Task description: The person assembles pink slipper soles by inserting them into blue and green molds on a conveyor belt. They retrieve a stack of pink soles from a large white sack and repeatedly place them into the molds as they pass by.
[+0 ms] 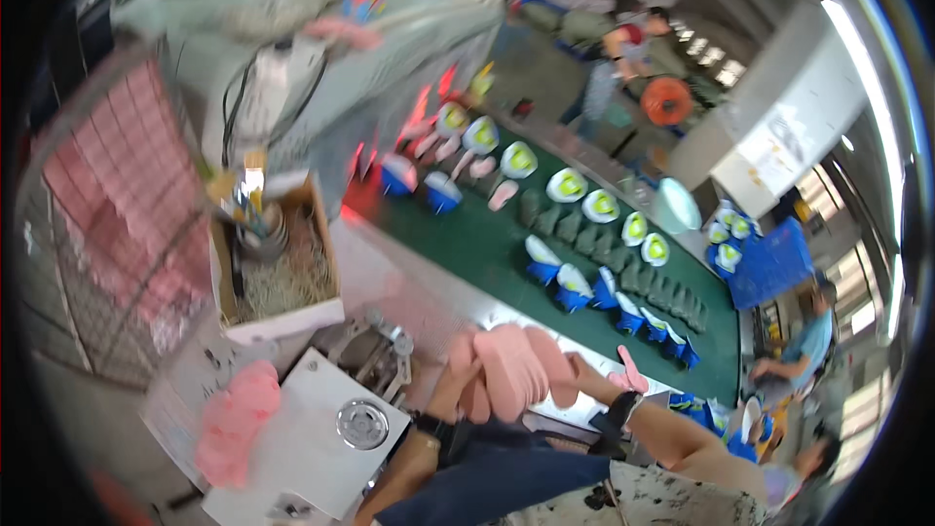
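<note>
Both hands meet low in the middle of the view, closed around a stack of pink foam insoles (521, 368). The left hand (466, 380) grips the stack from the near left side, fingers curled round its edge, a dark watch on the wrist below it. The right hand (584, 375) is mostly hidden behind the stack; it presses against the right end, and how far its fingers wrap cannot be made out through the blur. The stack is held up just above the near edge of the steel table (409, 282), clear of its surface.

Beyond it runs a green conveyor belt (487, 244) carrying rows of shoe lasts (567, 185) with white and yellow-green tops, blue shoe parts and dark green soles. To the left, a cardboard box (282, 273) holds pale scraps, and a white machine (331, 429) stands beside a heap of pink foam pieces (234, 419). Other people work at the far right.
</note>
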Demonstrator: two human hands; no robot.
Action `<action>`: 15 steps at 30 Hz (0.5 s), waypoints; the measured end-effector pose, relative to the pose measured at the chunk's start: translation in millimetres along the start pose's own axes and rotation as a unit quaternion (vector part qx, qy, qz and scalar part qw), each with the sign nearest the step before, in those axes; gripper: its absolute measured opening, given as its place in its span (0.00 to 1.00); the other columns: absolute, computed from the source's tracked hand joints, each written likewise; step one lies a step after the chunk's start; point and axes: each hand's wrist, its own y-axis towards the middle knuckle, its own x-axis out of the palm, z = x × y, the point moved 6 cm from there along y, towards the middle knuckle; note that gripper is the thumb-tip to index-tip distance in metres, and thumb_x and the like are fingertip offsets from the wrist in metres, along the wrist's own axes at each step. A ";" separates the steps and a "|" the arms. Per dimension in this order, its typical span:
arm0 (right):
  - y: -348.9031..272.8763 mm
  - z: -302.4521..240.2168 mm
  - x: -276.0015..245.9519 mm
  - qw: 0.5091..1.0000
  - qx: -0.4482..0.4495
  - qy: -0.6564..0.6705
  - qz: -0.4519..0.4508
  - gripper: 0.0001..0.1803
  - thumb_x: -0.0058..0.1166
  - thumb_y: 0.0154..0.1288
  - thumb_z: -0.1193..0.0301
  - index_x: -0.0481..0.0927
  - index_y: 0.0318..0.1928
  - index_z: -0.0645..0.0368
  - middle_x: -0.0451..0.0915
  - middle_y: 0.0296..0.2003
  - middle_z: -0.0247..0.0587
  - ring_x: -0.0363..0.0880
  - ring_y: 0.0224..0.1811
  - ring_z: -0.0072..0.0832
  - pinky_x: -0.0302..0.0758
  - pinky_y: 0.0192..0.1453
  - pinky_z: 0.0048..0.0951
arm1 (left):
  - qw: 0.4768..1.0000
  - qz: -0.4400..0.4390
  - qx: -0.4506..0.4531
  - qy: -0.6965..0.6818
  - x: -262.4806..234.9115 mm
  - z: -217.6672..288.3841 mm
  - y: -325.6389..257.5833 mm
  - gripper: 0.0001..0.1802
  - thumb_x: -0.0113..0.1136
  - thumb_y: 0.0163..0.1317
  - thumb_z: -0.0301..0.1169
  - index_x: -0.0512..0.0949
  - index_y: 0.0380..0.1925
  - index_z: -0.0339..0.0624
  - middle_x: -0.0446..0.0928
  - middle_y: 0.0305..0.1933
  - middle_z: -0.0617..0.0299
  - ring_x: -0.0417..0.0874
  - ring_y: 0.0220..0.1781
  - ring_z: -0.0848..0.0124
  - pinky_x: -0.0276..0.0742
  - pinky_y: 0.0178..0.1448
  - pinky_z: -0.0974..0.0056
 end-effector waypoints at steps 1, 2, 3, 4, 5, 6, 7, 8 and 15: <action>21.5 -6.4 -5.7 0.999 0.029 0.023 -0.033 0.48 0.71 0.48 0.53 0.60 0.61 0.70 0.70 0.56 0.52 0.70 0.58 0.32 0.67 0.62 0.32 | 1.000 0.029 -0.001 -0.011 -10.8 -17.1 17.1 0.30 0.55 0.67 0.40 0.61 0.65 0.40 0.69 0.62 0.56 0.69 0.65 0.65 0.65 0.66 0.62; 45.1 -9.6 -8.2 0.998 0.012 0.047 -0.043 0.47 0.71 0.48 0.55 0.60 0.60 0.69 0.71 0.55 0.51 0.70 0.57 0.31 0.68 0.62 0.32 | 0.998 0.063 0.003 -0.023 -24.5 -31.0 33.0 0.30 0.57 0.66 0.38 0.63 0.64 0.39 0.70 0.61 0.56 0.69 0.64 0.65 0.65 0.65 0.63; 73.7 -6.6 -10.7 0.999 -0.008 0.011 -0.038 0.46 0.72 0.48 0.58 0.60 0.59 0.69 0.71 0.54 0.50 0.70 0.57 0.30 0.69 0.61 0.32 | 0.981 0.116 0.013 -0.154 -35.3 -47.0 51.1 0.30 0.61 0.63 0.37 0.65 0.63 0.39 0.71 0.59 0.55 0.70 0.63 0.65 0.64 0.66 0.65; 96.6 -20.1 -12.9 0.999 -0.010 -0.025 -0.046 0.44 0.73 0.49 0.59 0.59 0.57 0.69 0.71 0.52 0.51 0.71 0.57 0.30 0.71 0.59 0.32 | 0.981 0.171 -0.012 -0.088 -47.7 -46.7 55.4 0.31 0.61 0.62 0.37 0.64 0.63 0.38 0.71 0.59 0.54 0.70 0.63 0.65 0.64 0.66 0.65; 109.8 -22.7 -13.3 0.997 0.007 -0.027 -0.068 0.44 0.72 0.49 0.60 0.60 0.58 0.68 0.71 0.52 0.50 0.71 0.56 0.30 0.71 0.59 0.32 | 0.975 0.214 -0.052 -0.018 -54.0 -44.9 59.6 0.33 0.62 0.61 0.38 0.64 0.63 0.37 0.71 0.59 0.53 0.70 0.63 0.64 0.64 0.66 0.64; 118.1 -22.1 -12.6 0.996 0.027 -0.021 -0.083 0.43 0.72 0.49 0.60 0.60 0.58 0.68 0.72 0.52 0.49 0.71 0.55 0.30 0.71 0.59 0.32 | 0.963 0.244 -0.098 0.059 -57.5 -50.9 59.5 0.34 0.63 0.60 0.38 0.64 0.63 0.36 0.71 0.59 0.51 0.70 0.63 0.64 0.65 0.66 0.64; 126.7 -18.5 -13.2 0.995 0.041 -0.017 -0.087 0.43 0.71 0.50 0.60 0.61 0.59 0.68 0.72 0.52 0.48 0.72 0.55 0.29 0.71 0.58 0.31 | 0.952 0.285 -0.091 0.060 -67.5 -73.6 60.0 0.35 0.64 0.59 0.39 0.63 0.63 0.36 0.71 0.59 0.50 0.70 0.64 0.63 0.65 0.66 0.63; 137.1 -0.9 -12.2 0.994 0.039 -0.036 -0.098 0.44 0.73 0.49 0.62 0.58 0.56 0.69 0.71 0.52 0.53 0.74 0.54 0.32 0.73 0.57 0.34 | 0.940 0.326 -0.083 0.062 -78.6 -104.6 56.4 0.36 0.64 0.58 0.39 0.63 0.63 0.35 0.70 0.60 0.49 0.69 0.64 0.62 0.64 0.66 0.62; 152.1 79.9 -6.4 0.990 0.000 0.034 -0.134 0.38 0.68 0.54 0.64 0.60 0.57 0.69 0.72 0.51 0.49 0.73 0.53 0.29 0.73 0.57 0.32 | 0.906 0.357 0.074 0.215 -67.0 -127.2 30.3 0.30 0.56 0.60 0.28 0.63 0.63 0.34 0.68 0.61 0.44 0.69 0.64 0.56 0.64 0.67 0.58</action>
